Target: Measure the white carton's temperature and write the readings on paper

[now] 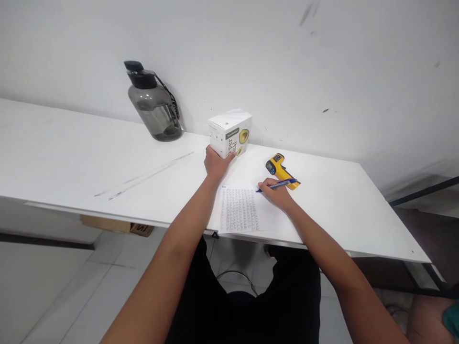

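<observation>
I can see from far off that the right hand (275,192) is closed around a blue pen (281,185), with the fingers pinched near the tip. The pen is slim, and small print runs along its side. It leans over a white sheet of paper (265,215) on the table (71,153), and its tip is right by the edge of the writing. I can't tell if the tip touches the sheet. Lots of tiny curly marks fill the left part of the paper in neat lines, too small for me to read. The right part is plain white.

The left hand (216,163) grips the low corner of a white box (231,126), with the thumb on the front. The box stands on the table, near the wall (272,62). It has a green strip, big dark letters going up its side, and pictures of cut avocados. Its top is shut, so I can't see what is inside.

Over to the left stands a big grey see-through bottle (156,112) with a black cap and a strap. I can't tell for sure how much water is in it. A yellow gun-shaped thermometer (275,165) lies just past the right hand.
</observation>
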